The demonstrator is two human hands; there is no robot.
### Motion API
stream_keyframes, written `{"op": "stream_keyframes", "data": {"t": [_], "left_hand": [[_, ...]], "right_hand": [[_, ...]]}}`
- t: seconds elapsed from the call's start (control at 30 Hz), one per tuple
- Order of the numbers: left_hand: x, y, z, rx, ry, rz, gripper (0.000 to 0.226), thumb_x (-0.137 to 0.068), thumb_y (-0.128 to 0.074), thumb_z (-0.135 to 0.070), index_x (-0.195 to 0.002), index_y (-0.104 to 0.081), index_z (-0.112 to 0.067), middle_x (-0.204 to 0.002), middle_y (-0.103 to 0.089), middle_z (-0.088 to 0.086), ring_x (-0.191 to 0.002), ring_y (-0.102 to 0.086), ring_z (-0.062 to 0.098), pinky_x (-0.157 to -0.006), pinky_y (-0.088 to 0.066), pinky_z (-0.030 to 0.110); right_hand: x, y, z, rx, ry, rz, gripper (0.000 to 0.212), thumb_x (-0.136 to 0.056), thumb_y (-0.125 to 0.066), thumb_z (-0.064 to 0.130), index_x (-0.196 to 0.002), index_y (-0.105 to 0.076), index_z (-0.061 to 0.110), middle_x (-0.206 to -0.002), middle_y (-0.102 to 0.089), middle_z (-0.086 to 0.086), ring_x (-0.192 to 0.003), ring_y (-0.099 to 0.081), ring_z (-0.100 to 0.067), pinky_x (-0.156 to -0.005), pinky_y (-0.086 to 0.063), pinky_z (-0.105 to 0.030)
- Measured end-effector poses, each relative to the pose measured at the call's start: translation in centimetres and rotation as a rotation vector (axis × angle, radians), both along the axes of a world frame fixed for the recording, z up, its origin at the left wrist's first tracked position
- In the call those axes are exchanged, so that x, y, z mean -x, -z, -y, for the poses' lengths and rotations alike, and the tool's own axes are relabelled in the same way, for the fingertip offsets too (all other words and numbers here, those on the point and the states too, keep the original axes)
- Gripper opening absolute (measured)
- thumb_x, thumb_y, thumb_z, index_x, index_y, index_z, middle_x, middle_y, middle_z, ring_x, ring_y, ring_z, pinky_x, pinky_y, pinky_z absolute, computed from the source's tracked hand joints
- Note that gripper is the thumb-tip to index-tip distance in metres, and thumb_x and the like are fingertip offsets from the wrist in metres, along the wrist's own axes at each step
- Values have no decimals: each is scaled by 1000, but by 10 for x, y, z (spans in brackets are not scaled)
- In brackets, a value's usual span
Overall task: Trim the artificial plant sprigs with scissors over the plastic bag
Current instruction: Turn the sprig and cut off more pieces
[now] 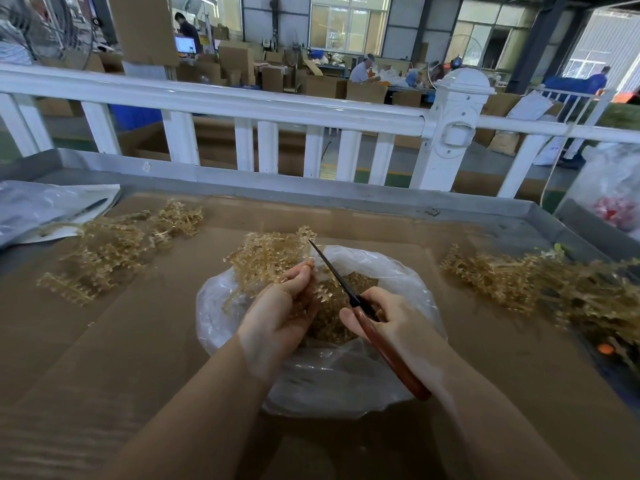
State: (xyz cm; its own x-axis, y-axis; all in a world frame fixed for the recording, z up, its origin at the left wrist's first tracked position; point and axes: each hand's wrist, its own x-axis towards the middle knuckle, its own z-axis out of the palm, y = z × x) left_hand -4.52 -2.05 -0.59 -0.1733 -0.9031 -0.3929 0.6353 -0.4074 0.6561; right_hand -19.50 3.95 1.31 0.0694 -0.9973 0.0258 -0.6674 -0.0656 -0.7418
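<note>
Left hand (282, 303) fingers curled round tan sprig (270, 258), held over open plastic bag (346, 375) on worktop (138, 358). Right hand (388, 323) fingers clamped on scissors (346, 289), red handle at palm, blades together, tip just beyond left fingertips. Risk: blade so near left fingers may nick them; offcuts may miss bag. Untrimmed sprigs (540, 282) beyond right fingers.

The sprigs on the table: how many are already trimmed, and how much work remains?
Done: the plastic bag already holds a heap of cut pieces. In hand: the left hand holds one sprig over the bag, and the right hand grips the scissors beside it. Left: a pile on the right and another on the left; which one is finished, I cannot tell.
</note>
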Motion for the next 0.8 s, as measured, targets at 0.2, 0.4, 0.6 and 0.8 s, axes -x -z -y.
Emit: {"op": "stream_keyframes", "data": {"t": [0.2,0.4,0.6,0.8], "left_hand": [[0,-6,-3,-32,-5,-2,21,-91,-55,-7,-78,-66,-18,-58,-66,-8,-66,-55,7,-65,-40,26],[5,-8,-7,-30,19,-146,24,-92,-53,-5,-73,-65,-14,-64,-70,1,-56,-68,12,-70,-53,31],[6,-9,-8,-81,-10,-118,23,-91,-53,-6,-74,-65,-16,-57,-66,-4,-54,-61,9,-60,-49,25],[5,-6,-6,-127,-29,-63,19,-91,-55,-9,-81,-67,-20,-56,-65,-9,-71,-51,10,-67,-39,26]], "right_hand": [[2,-1,-7,113,-6,-59,21,-89,-58,45,-88,-53,25,-71,-55,8,-63,-52,5,-59,-40,-10],[-2,-5,-5,46,-35,-20,26,-90,-56,47,-92,-55,21,-79,-61,0,-69,-61,-15,-69,-53,-34],[-3,2,-7,78,-32,-164,24,-92,-51,51,-91,-49,27,-73,-55,9,-65,-52,-2,-60,-34,-15],[-3,0,-13,181,-30,-279,23,-90,-52,52,-86,-44,32,-70,-53,10,-67,-52,-1,-57,-34,-15]]}}
